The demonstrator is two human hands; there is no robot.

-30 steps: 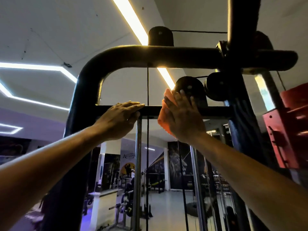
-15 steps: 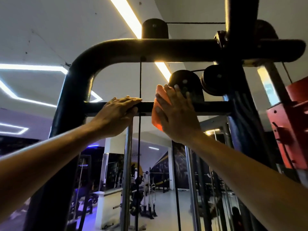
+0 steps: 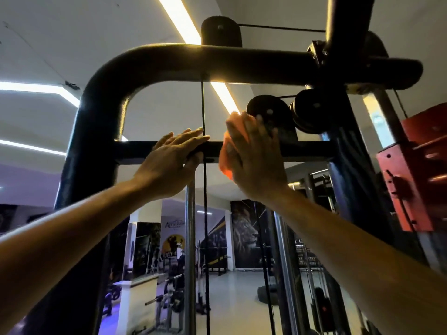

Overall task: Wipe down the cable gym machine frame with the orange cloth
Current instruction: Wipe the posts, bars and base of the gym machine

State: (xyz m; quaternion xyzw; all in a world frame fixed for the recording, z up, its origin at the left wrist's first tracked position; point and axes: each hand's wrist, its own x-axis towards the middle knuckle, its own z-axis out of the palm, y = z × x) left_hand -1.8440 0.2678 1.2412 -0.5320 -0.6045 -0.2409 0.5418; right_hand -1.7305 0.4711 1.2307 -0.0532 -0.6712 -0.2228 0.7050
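Right hand (image 3: 254,160) shifted left, pressing orange cloth (image 3: 226,151)

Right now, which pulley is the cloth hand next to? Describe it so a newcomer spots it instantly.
Start at the thick black curved frame tube overhead, then drop to the thinner crossbar beneath it. Two black pulleys sit just above that bar's right half. It's the left pulley, the one the right hand overlaps while pressing the orange cloth; the right pulley stands untouched.

2 bare forearms, sleeveless to the frame edge; left hand (image 3: 173,163), right hand (image 3: 254,160)
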